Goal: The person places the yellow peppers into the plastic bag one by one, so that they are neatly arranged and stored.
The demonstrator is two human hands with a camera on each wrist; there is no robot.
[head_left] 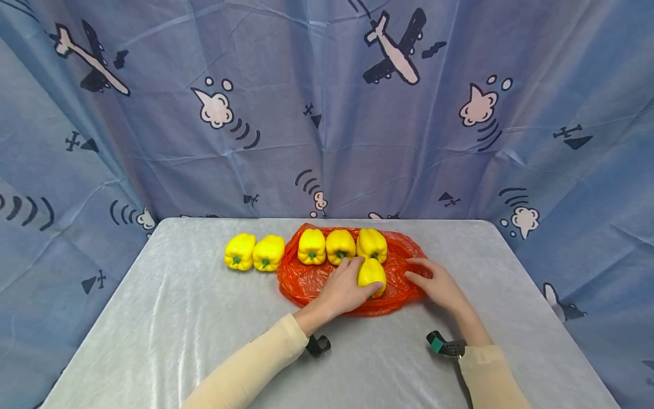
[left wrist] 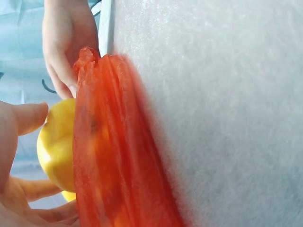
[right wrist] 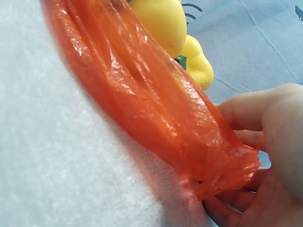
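Over the front part of a red plastic bag (head_left: 311, 279), my left hand (head_left: 343, 287) grips a yellow bell pepper (head_left: 371, 277), thumb on its near side and fingers on its far side. In the left wrist view the bag's raised side hides part of this pepper (left wrist: 57, 142). Three more yellow bell peppers, among them a left one (head_left: 311, 246), stand in a row at the back of the bag's opening. My right hand (head_left: 440, 284) is at the bag's right edge, its fingers and thumb spread loosely about the rim (right wrist: 227, 170).
Two yellow bell peppers, the outer one (head_left: 240, 251) and its neighbour (head_left: 268, 253), stand left of the bag on a pale grey covered table (head_left: 168, 329). Behind the table's far edge hangs a blue curtain (head_left: 286, 113) printed with airplanes.
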